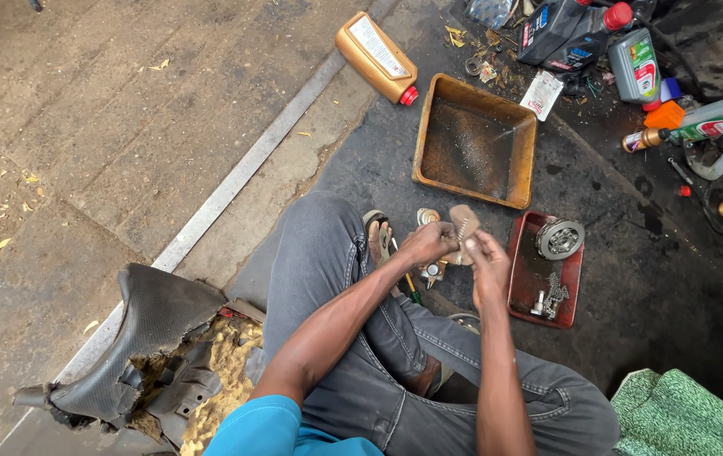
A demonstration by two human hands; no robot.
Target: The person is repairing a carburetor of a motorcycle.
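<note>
My left hand [429, 241] and my right hand [486, 256] meet in front of my knees and together hold a small brownish, flat part [464, 221] with a metal spring or screw at its lower edge. The fingers of both hands close around it. Just right of my hands lies a dark red tray [526, 279] holding a round metal clutch-like part [559, 238] and some small metal pieces [550, 297]. Beyond my hands stands an orange, oily drain pan [520, 160]. I sit on the ground in grey jeans.
A gold oil bottle [376, 57] with a red cap lies on the concrete. Several oil bottles and cans [632, 59] crowd the far right. A torn black seat with yellow foam [159, 338] lies at my left. A green cloth [682, 414] is at the lower right.
</note>
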